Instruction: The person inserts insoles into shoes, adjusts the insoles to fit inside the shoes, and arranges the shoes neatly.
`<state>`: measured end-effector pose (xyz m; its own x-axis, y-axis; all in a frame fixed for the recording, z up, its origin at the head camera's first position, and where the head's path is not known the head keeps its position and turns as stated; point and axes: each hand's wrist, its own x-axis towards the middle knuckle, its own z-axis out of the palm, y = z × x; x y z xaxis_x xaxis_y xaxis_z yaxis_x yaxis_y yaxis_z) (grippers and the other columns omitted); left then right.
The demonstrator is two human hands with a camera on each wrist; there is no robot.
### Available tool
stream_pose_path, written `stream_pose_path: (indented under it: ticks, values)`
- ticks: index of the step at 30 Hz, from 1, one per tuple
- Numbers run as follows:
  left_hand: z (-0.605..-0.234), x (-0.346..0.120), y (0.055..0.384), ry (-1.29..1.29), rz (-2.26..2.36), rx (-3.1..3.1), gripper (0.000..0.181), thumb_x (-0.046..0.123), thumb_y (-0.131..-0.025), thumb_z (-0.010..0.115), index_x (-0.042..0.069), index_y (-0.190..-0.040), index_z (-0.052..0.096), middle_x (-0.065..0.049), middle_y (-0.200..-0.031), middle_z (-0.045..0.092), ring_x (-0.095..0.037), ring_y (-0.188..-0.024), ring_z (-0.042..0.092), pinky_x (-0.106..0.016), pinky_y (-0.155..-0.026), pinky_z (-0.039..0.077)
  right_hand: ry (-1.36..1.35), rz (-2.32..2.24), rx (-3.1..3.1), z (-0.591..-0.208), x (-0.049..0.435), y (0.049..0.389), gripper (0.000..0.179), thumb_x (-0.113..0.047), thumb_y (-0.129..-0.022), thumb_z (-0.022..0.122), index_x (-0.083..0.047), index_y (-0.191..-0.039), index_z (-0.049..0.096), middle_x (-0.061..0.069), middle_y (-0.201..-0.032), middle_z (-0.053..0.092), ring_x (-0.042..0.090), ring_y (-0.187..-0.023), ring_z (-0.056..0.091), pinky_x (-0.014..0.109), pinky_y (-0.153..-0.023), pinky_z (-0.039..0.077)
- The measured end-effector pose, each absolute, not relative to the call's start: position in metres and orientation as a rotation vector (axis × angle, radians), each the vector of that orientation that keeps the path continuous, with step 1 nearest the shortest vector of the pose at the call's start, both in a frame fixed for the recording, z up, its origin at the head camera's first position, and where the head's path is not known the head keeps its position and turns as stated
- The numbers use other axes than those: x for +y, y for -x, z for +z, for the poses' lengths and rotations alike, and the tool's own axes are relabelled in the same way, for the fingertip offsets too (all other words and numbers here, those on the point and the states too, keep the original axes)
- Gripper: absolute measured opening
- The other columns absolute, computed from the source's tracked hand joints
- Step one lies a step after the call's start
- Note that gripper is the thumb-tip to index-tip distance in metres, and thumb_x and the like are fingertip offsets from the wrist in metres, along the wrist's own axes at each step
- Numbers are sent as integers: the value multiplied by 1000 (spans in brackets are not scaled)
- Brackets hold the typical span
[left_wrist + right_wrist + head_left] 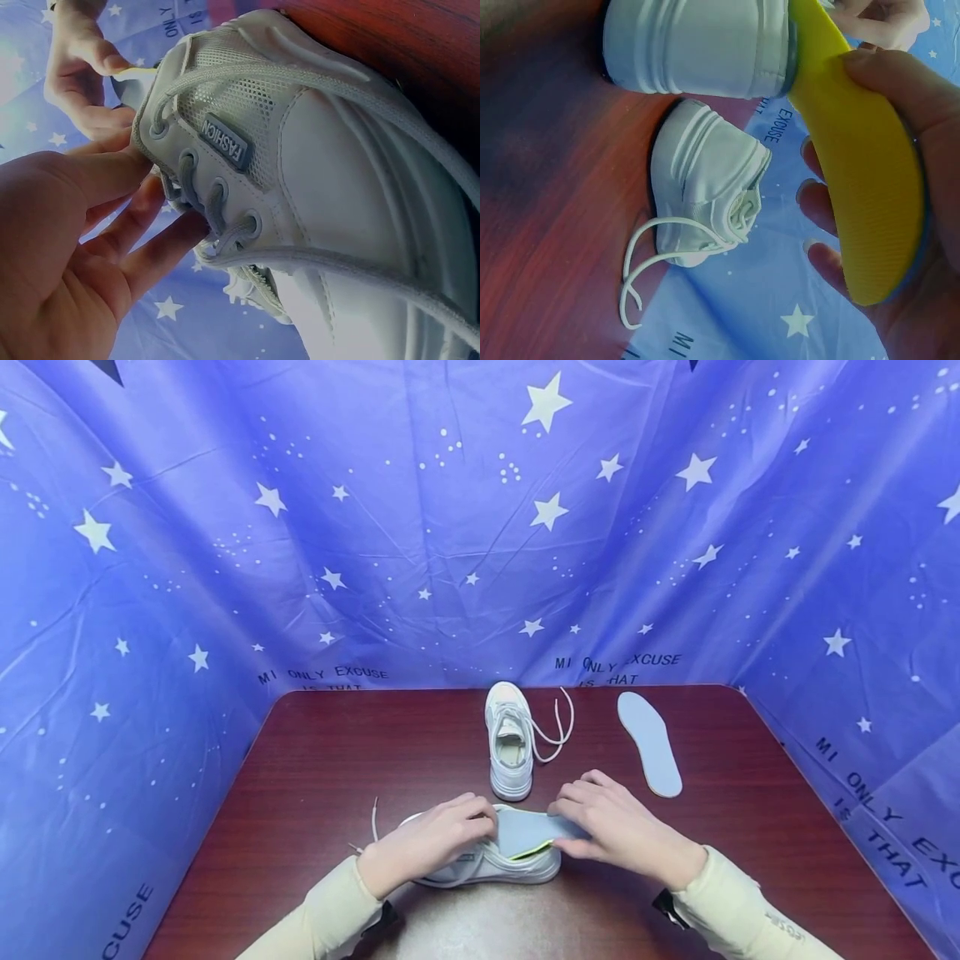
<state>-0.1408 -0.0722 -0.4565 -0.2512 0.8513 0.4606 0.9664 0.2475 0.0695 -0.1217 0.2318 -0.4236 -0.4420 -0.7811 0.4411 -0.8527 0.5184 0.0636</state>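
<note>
Near the front of the table, a white lace-up sneaker lies with its toe to the left. My left hand holds it by the opening; in the left wrist view, thumb and fingers pinch the edge beside the top eyelets and laces. A grey-topped insole is partly inside the sneaker, its front end hidden. My right hand grips the insole's heel end, which sticks up out of the collar. From the right wrist view, the insole's yellow underside shows, thumb on one edge and fingers behind.
A second white sneaker stands behind, toe away, its loose lace trailing right. Another grey insole lies flat at the back right. Blue star-patterned cloth surrounds the dark red table at the back and sides.
</note>
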Motion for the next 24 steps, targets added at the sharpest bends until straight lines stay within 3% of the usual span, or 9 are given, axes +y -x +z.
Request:
stream_pose_path:
  ticks: [24]
  values:
    - [-456, -72, 141, 1677, -547, -2214, 20, -2, -90, 71, 14, -102, 69, 4, -109, 62, -11, -102, 61, -20, -91, 51, -1299, 239, -2378, -440, 208, 119, 40, -37, -74, 88, -12, -99, 69, -8, -87, 58, 11, -82, 56, 34, -85, 45]
